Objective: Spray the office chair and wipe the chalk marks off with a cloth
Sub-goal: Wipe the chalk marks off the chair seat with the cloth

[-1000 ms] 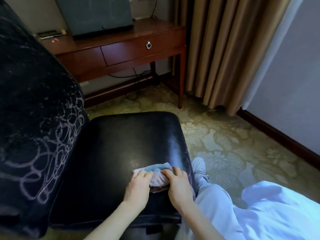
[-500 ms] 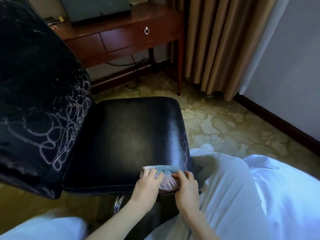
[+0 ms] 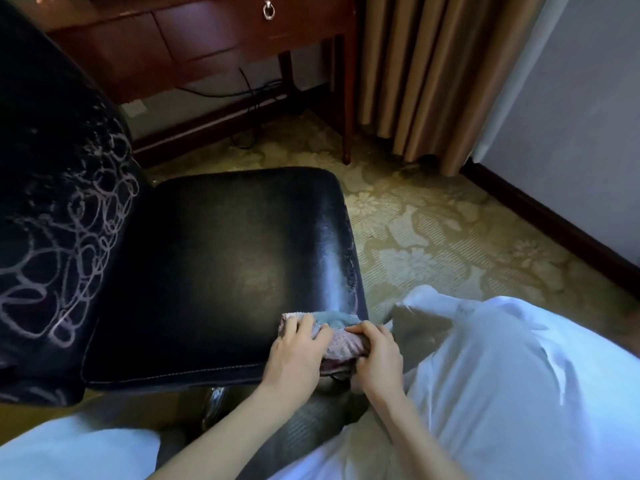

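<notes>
Left hand (image 3: 298, 348) and right hand (image 3: 377, 358) both grip the cloth (image 3: 337, 336), bunched at the seat's (image 3: 225, 265) five o'clock corner. Chalk loops (image 3: 69, 244) cover the backrest (image 3: 52, 116), out at nine o'clock.

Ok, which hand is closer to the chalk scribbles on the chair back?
Left. Both hands hold the cloth at the seat's corner; the left hand sits on the side toward the chalk scribbles, the right hand beyond it.

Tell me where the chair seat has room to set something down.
The black seat is bare from the chalk-marked backrest to its right edge. Crowded only at the near right corner, where left hand and right hand hold the cloth.
</notes>
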Demonstrator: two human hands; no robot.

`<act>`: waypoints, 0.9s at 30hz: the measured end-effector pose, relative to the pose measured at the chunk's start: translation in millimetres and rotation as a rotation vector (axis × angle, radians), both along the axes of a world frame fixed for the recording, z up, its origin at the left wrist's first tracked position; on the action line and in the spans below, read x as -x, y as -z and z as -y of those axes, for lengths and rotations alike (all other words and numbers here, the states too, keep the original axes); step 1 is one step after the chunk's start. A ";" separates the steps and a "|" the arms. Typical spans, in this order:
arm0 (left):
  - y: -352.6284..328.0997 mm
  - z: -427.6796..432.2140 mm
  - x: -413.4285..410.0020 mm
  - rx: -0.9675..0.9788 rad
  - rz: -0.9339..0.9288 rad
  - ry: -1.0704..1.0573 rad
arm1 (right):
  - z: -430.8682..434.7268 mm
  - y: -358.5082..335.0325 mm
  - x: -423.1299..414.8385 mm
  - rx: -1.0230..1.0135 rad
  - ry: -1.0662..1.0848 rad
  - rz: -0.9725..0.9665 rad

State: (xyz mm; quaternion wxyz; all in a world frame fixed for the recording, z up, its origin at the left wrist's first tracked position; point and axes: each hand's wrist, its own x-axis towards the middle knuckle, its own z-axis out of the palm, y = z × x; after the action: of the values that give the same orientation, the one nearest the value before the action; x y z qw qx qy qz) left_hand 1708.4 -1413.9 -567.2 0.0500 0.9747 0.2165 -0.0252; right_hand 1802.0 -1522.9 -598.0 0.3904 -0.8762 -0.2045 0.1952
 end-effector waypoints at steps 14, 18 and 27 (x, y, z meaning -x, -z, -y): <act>-5.1 -80.1 -138.9 -0.001 0.023 -0.162 | -88.6 16.6 -162.7 -0.023 -0.243 0.049; -1.3 -91.7 -154.7 -0.010 0.047 -0.182 | -102.5 17.5 -181.2 -0.008 -0.242 0.047; 5.5 -87.7 -145.9 -0.045 0.110 -0.174 | -101.2 18.9 -178.0 -0.001 -0.250 0.064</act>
State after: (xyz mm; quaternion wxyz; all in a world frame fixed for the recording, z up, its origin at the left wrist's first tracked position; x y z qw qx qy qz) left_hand 1854.3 -1326.2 -572.7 0.0417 0.9530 0.2977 0.0378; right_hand 1980.0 -1421.8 -616.9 0.3567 -0.8495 -0.3244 0.2141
